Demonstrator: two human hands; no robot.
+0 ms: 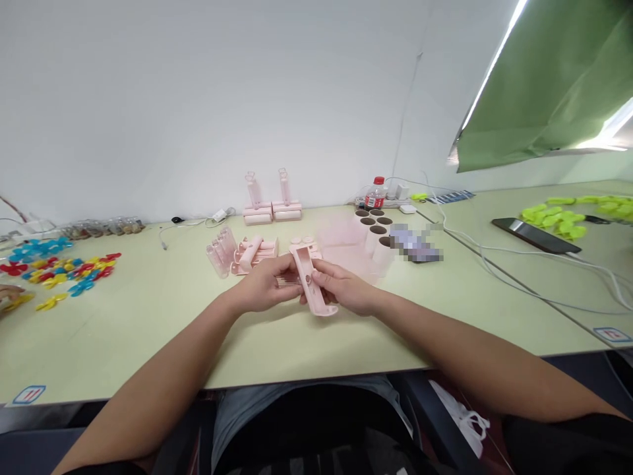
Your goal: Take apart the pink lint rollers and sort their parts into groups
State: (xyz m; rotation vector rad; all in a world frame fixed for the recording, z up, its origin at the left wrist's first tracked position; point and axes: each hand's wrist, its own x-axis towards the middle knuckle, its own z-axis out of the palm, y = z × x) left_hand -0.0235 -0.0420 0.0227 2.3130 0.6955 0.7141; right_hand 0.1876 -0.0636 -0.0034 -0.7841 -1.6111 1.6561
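A long, trough-shaped pink plastic shell (305, 269), tilted, is held between my two hands above the table. My left hand (262, 288) grips it from the left, its fingertips partly hidden around the shell. On the other side, my right hand (346, 288) pinches it, with the thumb pressed inside the hollow near a small round detail. Just behind the hands lie several similar pink shells (253, 251) and clear pink tubes (221, 252). Two pink units (287, 211) stand by the wall, each with a clear upright piece.
To the right stand white rolls with brown cores (380, 252) beside a pink clear bag (341, 247), a blurred-out item (415, 244) and a red-capped bottle (376, 194). Colourful plastic pieces (79, 270) spread at left, near another person's hand (8, 295). A phone (534, 235) and cables lie right.
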